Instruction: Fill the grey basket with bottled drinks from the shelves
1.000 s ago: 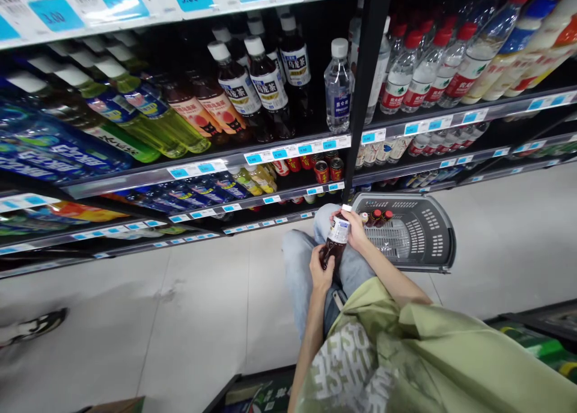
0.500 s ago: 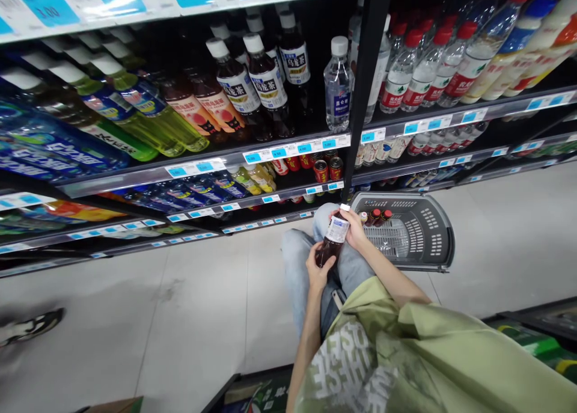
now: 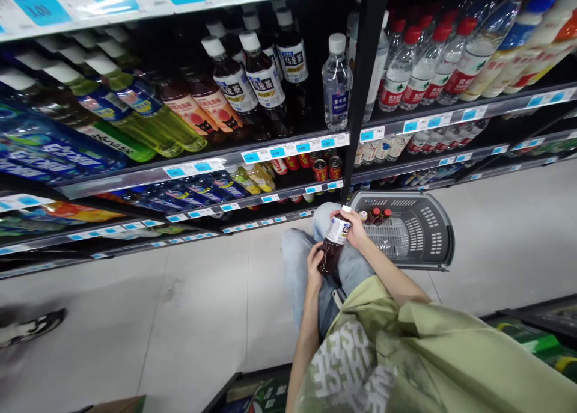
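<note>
I hold a dark tea bottle (image 3: 332,254) with a white cap and a white label over my bent knees, tilted with its cap away from me. My right hand (image 3: 357,230) is closed around its upper part, near the cap. Against the lower left side of the bottle, my left hand (image 3: 314,265) has its fingers curled, and part of them is hidden. A grey shopping basket (image 3: 444,235) stands on the floor just right of my knees. Several small bottles with red caps (image 3: 375,213) lie at its left end.
Drink shelves rise in front, with similar dark tea bottles (image 3: 265,79) and a clear water bottle (image 3: 337,91) on one level. Red-capped water bottles (image 3: 401,73) stand to the right. Another person's shoe (image 3: 42,324) is at the left. A cardboard box (image 3: 115,405) sits at the bottom edge.
The bottle has turned a little in my hands, so its label shows differently. My left thumb has shifted from the bottle's front to its side. The view has moved slightly.
</note>
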Tool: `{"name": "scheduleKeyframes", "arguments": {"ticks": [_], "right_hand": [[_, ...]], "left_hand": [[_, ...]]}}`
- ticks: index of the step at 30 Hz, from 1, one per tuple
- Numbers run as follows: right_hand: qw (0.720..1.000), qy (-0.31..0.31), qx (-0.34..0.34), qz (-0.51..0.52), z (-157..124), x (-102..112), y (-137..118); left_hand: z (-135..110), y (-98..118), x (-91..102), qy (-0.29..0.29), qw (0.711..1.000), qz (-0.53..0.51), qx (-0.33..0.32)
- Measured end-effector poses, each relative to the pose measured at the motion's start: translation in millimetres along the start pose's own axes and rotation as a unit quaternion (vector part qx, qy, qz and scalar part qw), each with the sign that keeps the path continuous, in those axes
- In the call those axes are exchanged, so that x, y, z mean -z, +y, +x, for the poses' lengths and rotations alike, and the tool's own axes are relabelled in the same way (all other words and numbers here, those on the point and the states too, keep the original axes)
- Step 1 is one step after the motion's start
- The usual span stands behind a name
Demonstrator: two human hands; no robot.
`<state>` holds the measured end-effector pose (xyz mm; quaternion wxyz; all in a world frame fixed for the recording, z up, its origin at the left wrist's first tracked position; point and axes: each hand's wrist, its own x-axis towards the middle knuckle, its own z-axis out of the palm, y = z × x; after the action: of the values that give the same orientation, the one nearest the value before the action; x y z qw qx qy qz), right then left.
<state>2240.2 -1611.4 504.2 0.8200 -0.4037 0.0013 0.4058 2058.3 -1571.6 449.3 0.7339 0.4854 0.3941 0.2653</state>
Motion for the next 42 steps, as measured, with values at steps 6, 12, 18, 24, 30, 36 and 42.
{"name": "scheduleKeyframes", "arguments": {"ticks": [6, 12, 18, 24, 30, 36, 42], "right_hand": [[1.0, 0.011, 0.001, -0.002, 1.1, 0.2, 1.4], [1.0, 0.014, 0.011, -0.024, -0.5, -2.8, 2.9], [0.999, 0.011, 0.012, -0.034, -1.6, -4.3, 3.0], [0.999, 0.024, 0.008, -0.025, 0.0, -3.3, 2.4], [1.0, 0.029, -0.008, -0.007, 0.3, -2.1, 2.7], [1.0, 0.014, -0.016, -0.004, -2.1, -2.3, 0.2], [1.0, -0.002, -0.018, -0.009, -4.6, -6.7, -0.2]], "left_hand": [[-8.8, 1.2, -4.5, -0.025, 0.999, 0.032, -0.035], [-24.7, 9.8, -4.7, 0.023, 0.981, 0.157, -0.113], [-33.0, 7.5, -3.8, 0.06, 0.957, 0.227, -0.168], [-29.6, 10.9, -1.4, 0.055, 0.979, 0.159, -0.117], [-30.4, 11.7, -0.3, 0.009, 0.998, 0.055, -0.028], [-28.5, 9.6, 2.6, -0.043, 0.998, 0.0, 0.041], [-27.8, 8.7, 2.2, -0.068, 0.996, -0.016, 0.052]]}}
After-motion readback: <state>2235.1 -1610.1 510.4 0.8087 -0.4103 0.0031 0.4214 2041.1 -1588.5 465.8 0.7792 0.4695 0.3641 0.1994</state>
